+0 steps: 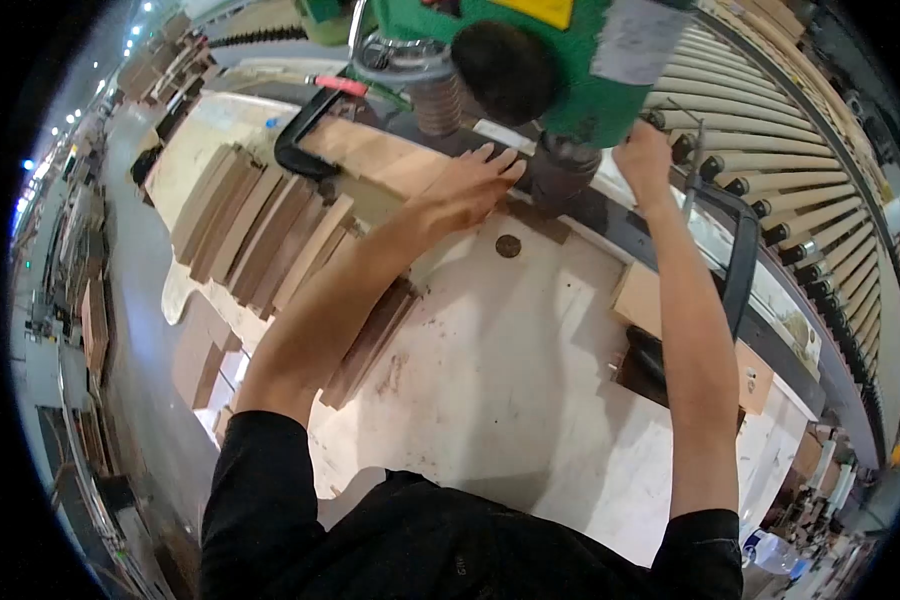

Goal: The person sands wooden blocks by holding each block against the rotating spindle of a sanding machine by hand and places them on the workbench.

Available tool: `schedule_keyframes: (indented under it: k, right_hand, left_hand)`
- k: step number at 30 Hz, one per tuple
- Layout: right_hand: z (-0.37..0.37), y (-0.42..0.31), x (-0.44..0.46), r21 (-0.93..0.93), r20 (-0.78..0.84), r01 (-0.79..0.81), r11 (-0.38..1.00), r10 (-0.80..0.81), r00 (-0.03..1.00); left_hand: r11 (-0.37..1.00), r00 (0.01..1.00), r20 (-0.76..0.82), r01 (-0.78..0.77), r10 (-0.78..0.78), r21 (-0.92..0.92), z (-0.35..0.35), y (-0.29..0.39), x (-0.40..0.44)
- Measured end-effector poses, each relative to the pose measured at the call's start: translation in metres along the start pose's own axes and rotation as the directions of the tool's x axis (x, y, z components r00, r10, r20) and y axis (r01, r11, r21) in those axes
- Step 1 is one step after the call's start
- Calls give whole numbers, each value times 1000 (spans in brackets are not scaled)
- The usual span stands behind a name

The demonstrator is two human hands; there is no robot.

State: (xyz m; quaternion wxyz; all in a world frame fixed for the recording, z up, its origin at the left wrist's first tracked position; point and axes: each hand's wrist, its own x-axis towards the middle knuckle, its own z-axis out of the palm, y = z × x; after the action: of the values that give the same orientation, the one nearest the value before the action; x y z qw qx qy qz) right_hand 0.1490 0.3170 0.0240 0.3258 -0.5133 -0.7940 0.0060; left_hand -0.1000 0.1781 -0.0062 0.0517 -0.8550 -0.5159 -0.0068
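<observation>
Hands both out ahead, noon taken as straight away from the body. Left hand (467, 188) at 12 o'clock: palm down, fingers spread wide, tips at the dark bar (615, 225) just beside the chuck (566, 162); no grasp seen. Right hand (644, 160) at 2 o'clock, narrow, fingers curled close beside the green machine (585, 75); could not tell whether they closed on a handle. Brown strip (545, 222), likely the workpiece, lay at 1 o'clock along the bar, under the chuck; contact with the left fingers not clear. Black clamps stood at both ends: left clamp (292, 140) at 11, right clamp (747, 255) at 3. Wood blocks (255, 235) sat in a row at 10 on the pale table (470, 400), more boards (375, 345) at 8, partly behind the left forearm. Pale rollers (770, 165) ran past the table at 2. Step in hand, by my reading: placing or steadying wood at the machine, left hand guiding, right hand perhaps at a control. Next move seemed to call for the strip seated firmly against the bar and left fingers well apart from the chuck.
</observation>
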Motion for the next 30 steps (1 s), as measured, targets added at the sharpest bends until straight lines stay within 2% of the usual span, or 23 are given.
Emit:
schedule_keyframes:
  k: [1,4,9,11,12,13,14,15,18,20,24,27,28,30]
  right_hand:
    - [-1,3,0,0,18,-8,1000,8,1000]
    - [-6,10,-5,149,43,9,989,-15,999]
    - [-79,39,-36,2,70,-86,996,86,994]
    - [-117,59,-50,-41,-104,-11,999,7,995]
    - [-137,64,-47,-153,-156,-22,988,-2,988]
    - [-156,70,-42,-114,-191,40,993,-62,980]
    - [-190,43,-41,-52,-184,1,999,-11,983]
    - [-200,49,-29,-81,-263,140,987,-157,952]
    - [-221,33,-17,4,-230,88,996,-85,970]
    - [-221,33,-17,69,-206,54,996,-39,978]
    - [-217,39,-16,26,-249,112,993,-102,963]
    - [-216,40,-16,3,-241,95,995,-91,966]
    - [-213,43,-14,4,-254,104,995,-100,962]
    - [-213,41,-23,20,-200,62,998,-57,978]
  left_hand:
    - [1000,997,72,4,-6,19,-6,1,0]
    - [993,998,-50,19,-25,-120,-15,4,-7]
    - [994,998,-57,20,-26,-107,-12,-2,-15]
    - [997,999,-40,-13,10,-78,-17,-9,-25]
    - [1000,1000,10,9,-9,22,-15,-20,-25]
    - [998,997,38,63,-62,-15,-19,-28,-28]
    - [992,991,68,115,-112,-50,-24,-35,-29]
    - [982,982,98,170,-162,-84,-28,-37,-28]
    - [989,981,146,134,-125,-56,-39,-36,-19]
    - [992,996,42,88,-84,-87,-32,-33,-15]
    - [963,989,-140,-86,51,-257,-13,-16,8]
    - [953,974,-171,-189,151,-235,-22,14,24]
    - [965,983,-117,-166,145,-202,-9,-1,32]
    - [963,960,-235,-197,151,-184,12,-1,26]
